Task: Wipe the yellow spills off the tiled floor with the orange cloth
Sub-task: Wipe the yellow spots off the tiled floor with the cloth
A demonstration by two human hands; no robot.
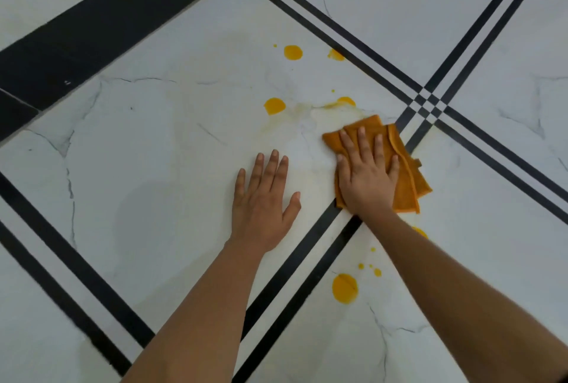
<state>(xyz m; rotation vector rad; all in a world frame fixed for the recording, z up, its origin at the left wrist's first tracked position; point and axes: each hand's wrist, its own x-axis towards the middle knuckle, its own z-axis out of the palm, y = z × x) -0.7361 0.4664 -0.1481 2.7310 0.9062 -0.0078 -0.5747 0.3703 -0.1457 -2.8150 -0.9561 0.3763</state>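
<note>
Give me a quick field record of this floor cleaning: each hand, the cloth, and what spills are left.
left hand: flat on bare tile, holding nothing
right hand: pressed flat on the cloth
orange cloth: folded, lying across the black stripes
yellow spills: far blobs, mid blob, near blob, unwiped
smear: faint yellow streaks beside the cloth

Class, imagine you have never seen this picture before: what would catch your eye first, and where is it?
The bright yellow spills stand out on the white marbled tiled floor: several lie beyond the hands, and a large one sits between the forearms. Next comes the folded orange cloth, pressed flat under the right hand beside a faint yellow smear. The left hand rests open on the bare tile.
</note>
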